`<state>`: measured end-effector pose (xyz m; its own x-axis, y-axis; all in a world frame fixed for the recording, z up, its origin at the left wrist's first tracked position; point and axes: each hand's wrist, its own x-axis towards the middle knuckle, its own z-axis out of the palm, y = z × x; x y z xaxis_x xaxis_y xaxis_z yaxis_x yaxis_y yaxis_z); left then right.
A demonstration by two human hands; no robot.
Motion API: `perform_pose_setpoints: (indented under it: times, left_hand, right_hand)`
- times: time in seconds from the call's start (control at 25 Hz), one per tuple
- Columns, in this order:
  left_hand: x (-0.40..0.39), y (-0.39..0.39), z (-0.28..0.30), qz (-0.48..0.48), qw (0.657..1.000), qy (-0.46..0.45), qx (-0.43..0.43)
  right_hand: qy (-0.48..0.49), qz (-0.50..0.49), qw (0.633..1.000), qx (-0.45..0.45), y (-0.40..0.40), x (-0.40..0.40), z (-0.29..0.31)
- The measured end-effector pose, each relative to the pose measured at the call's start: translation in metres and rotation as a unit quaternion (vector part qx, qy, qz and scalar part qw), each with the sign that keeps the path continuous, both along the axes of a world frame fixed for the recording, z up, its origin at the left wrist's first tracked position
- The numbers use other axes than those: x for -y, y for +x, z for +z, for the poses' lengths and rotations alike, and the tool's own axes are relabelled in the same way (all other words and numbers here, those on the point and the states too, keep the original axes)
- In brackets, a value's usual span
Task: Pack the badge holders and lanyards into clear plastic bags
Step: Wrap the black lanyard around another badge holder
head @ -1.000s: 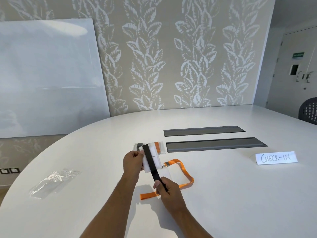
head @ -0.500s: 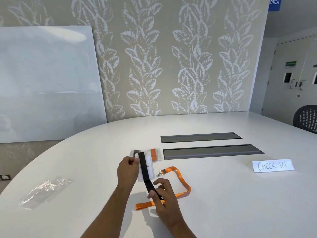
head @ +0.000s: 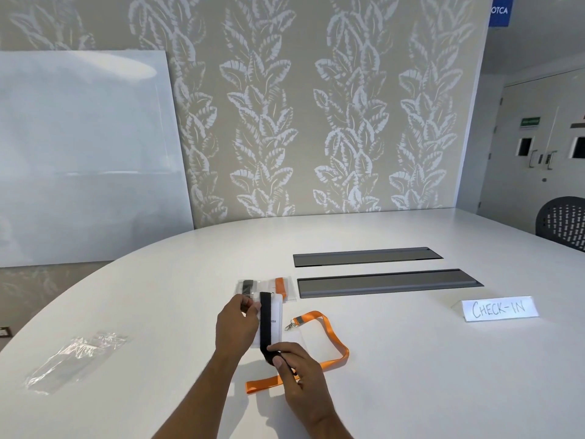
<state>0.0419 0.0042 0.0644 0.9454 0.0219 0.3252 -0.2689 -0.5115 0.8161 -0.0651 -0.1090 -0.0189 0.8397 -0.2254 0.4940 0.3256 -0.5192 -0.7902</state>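
A folded white card [head: 500, 308] on the right of the tabletop [head: 411, 375] reads "CHECK-IN" in hand-drawn capitals, and a blue sign [head: 500, 10] high on the wall shows the letters "OTCA". The left hand [head: 235, 324] pinches the edge of a white badge holder [head: 274, 318], a flat rectangular sleeve with small print too tiny to read. A black lanyard [head: 265, 324], a flat woven strap, lies lengthwise over its face. The right hand [head: 300, 372] grips the strap's lower end between thumb and fingers. Just beside it an orange lanyard [head: 332, 343] loops on the glossy white surface, its metal clip beside the holder. Behind the hands lie two clear plastic bags [head: 269, 288] already filled. An empty, crinkled clear bag [head: 76, 359] rests well apart to the left. Two long grey recessed panels [head: 380, 280] sit beyond.
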Motion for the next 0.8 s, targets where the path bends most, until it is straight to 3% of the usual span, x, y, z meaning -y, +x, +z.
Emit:
perform_pose_setpoints:
  times: [0.2, 0.56, 0.8]
  left_hand:
    - [0.0003, -0.0011, -0.0008, -0.017, 0.998, 0.049, 0.017]
    - [0.0026, -0.0080, 0.0013, -0.064, 0.993, 0.097, 0.026]
    - [0.0027, -0.0083, -0.0058, -0.058, 0.996, 0.062, 0.006]
  right_hand:
    - [0.045, -0.042, 0.998, 0.001, 0.0035, 0.0042, 0.0004]
    - [0.086, -0.025, 0.995, 0.036, 0.0035, 0.0063, -0.0007]
    - [0.135, 0.002, 0.991, 0.020, 0.0016, 0.0050, -0.0023]
